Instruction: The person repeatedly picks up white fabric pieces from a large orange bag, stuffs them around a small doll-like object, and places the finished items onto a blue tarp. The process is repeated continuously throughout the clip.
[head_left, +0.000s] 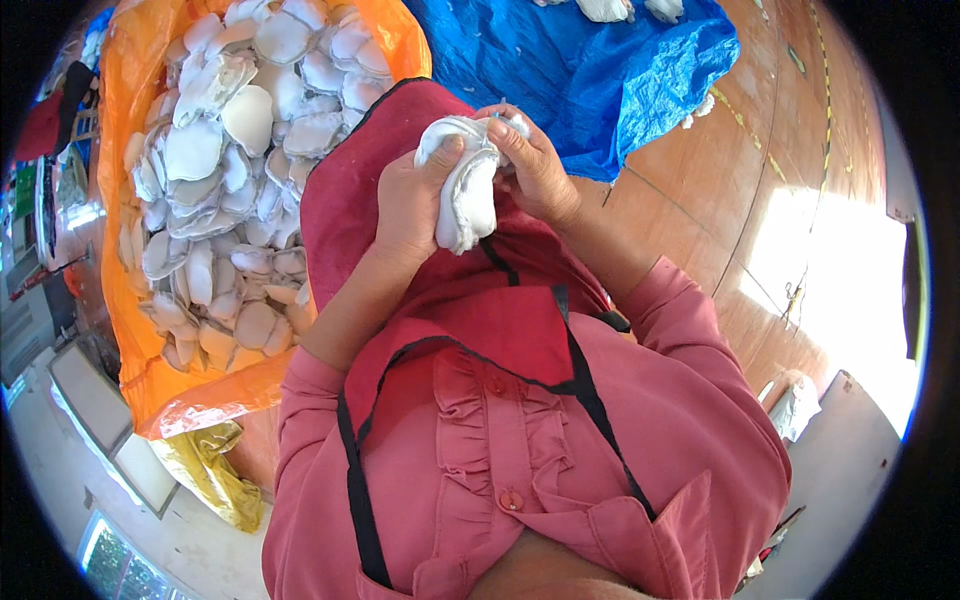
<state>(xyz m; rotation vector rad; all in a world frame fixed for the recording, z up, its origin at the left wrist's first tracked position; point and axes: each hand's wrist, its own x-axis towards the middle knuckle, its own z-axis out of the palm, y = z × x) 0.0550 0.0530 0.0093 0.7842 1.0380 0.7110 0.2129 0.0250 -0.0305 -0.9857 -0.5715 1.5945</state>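
Note:
Above my lap, both hands are closed on a white soft pad [470,215], which is bent over with a rough seam along its edge. My left hand [408,205] grips its left side, the thumb pressed onto the top. My right hand [540,175] pinches its upper right end between thumb and fingers. A small bluish speck shows near the right thumb, too small to name. The undersides of the fingers are hidden. On my left, an orange plastic sack [118,290] stands open, heaped with similar rounded white pads [248,120].
A blue plastic sheet [590,85] lies ahead to the right, with a few white pieces [605,10] at its far side. A red apron [350,170] with black edging covers my lap. Brown tiled floor [690,200] extends right; a yellow sack [215,475] lies at lower left.

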